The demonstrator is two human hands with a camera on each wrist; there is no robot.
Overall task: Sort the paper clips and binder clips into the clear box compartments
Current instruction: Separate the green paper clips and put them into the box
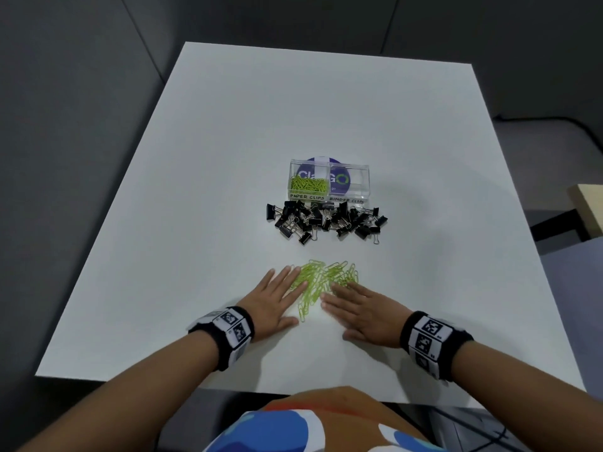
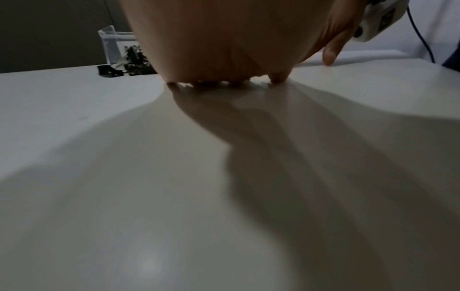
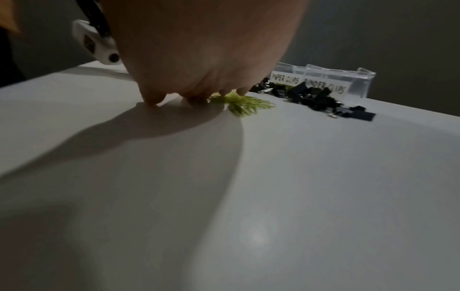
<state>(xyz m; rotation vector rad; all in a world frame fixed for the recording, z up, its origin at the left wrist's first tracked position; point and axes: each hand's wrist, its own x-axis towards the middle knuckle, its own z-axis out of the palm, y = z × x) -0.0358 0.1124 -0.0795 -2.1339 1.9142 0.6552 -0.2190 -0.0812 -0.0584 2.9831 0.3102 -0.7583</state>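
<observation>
A loose heap of green paper clips [image 1: 321, 280] lies on the white table [image 1: 228, 158] between my two hands. My left hand [image 1: 277, 300] lies flat with straight fingers against the heap's left side. My right hand [image 1: 357, 308] lies flat on the heap's right side, fingertips on the clips [image 3: 246, 105]. Beyond them sits a pile of black binder clips [image 1: 326, 220]. Behind that stands the clear box [image 1: 328, 181]: its left compartment, labelled PAPER CLIPS, holds green clips; the right one, labelled BINDER CLIPS [image 3: 326, 86], looks empty.
The table's near edge [image 1: 228, 384] runs just below my wrists. A dark grey partition wall [image 1: 81, 93] stands behind and to the left. A wooden surface [image 1: 587, 210] shows past the table's right edge.
</observation>
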